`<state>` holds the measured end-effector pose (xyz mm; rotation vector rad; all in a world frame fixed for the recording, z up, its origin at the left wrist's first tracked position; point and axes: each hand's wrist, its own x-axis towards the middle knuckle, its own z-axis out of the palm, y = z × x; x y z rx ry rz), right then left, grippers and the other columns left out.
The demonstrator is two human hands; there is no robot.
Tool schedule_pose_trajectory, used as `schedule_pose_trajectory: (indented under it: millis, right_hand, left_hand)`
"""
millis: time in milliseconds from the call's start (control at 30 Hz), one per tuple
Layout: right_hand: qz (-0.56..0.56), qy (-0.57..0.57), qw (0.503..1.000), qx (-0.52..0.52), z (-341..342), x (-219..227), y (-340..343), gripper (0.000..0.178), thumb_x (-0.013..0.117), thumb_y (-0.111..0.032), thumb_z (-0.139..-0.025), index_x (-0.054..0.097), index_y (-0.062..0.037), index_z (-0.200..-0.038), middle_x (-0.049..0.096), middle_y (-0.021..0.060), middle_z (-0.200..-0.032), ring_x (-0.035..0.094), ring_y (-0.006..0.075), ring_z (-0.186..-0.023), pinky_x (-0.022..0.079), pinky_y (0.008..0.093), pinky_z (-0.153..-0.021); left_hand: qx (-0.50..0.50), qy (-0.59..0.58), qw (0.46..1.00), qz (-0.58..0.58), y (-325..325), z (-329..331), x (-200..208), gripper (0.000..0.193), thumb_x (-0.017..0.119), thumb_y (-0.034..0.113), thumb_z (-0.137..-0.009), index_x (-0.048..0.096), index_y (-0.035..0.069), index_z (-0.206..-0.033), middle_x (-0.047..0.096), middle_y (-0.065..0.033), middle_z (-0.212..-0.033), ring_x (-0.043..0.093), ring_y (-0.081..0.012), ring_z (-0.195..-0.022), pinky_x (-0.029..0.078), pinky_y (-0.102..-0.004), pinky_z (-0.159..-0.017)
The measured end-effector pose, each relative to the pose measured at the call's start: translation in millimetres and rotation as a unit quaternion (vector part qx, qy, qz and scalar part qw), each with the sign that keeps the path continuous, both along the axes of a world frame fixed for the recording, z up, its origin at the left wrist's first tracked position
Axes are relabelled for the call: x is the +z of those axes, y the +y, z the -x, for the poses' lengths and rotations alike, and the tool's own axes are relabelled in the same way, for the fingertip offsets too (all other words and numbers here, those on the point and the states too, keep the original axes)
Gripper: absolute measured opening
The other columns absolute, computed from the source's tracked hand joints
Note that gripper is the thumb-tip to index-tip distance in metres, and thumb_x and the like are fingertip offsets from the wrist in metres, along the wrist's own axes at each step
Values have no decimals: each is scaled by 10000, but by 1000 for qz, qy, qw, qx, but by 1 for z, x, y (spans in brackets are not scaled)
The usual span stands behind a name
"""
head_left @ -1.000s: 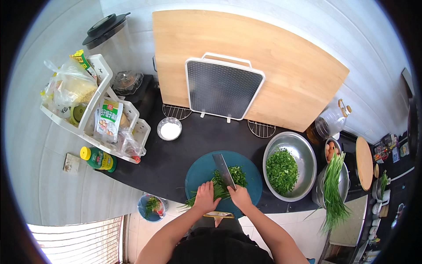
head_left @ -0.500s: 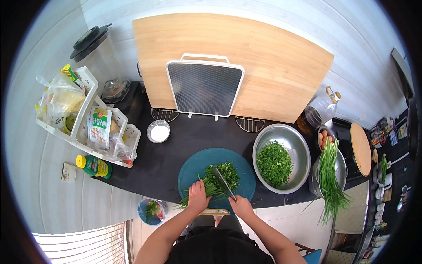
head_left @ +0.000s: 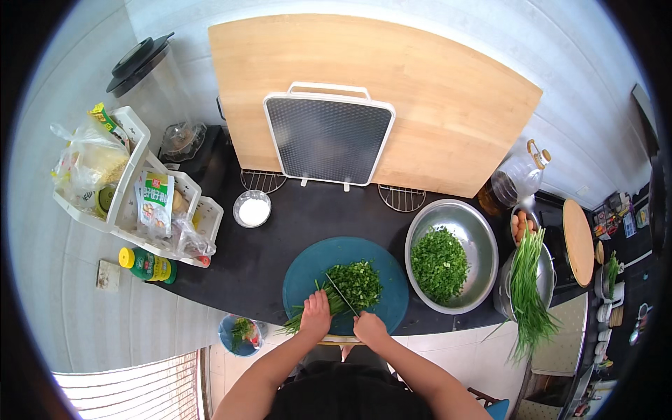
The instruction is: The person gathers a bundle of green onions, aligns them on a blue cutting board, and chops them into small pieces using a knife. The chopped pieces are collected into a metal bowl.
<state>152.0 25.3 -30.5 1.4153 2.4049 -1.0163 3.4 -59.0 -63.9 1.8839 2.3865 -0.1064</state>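
On the round teal cutting board lies a bundle of long green chives, pressed down by my left hand, its fingers closed over the stalks. My right hand is wrapped round the handle of a kitchen knife. Its blade stands edge-down where the whole stalks meet a heap of chopped chives. Right of the board, a steel bowl holds more chopped chives. Uncut chives hang over the rim of a steel pot farther right.
A small bowl of white powder stands behind the board. At left are a white storage rack and a green bottle. A large wooden board leans at the back. Eggs and an oil jug stand at right.
The knife has moved left toward the whole stalks, and its blade has turned from showing its flat side to nearly edge-on. My left hand keeps its place on the bundle.
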Motion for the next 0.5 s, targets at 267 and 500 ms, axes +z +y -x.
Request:
schedule_pose_trajectory:
  millis: [267, 500]
  right_hand:
    - [-24, 20, 998, -50, -6, 6, 14, 358, 550, -321, -864, 629, 21, -798, 634, 257, -758, 622, 430, -783, 505, 481, -718]
    - [45, 54, 991, -111, -27, 35, 22, 354, 581, -357, -842, 641, -9, -872, 627, 243, -768, 614, 420, -795, 483, 461, -708]
  left_hand:
    - [12, -39, 999, -13, 12, -1, 1, 846, 663, 345, -769, 273, -129, -1350, 387, -220, -1305, 390, -325, -1165, 323, -409, -983]
    - [45, -151, 986, -52, 14, 2, 22, 928, 712, 332, -720, 224, -115, -1370, 337, -242, -1346, 331, -375, -1236, 245, -481, -1046]
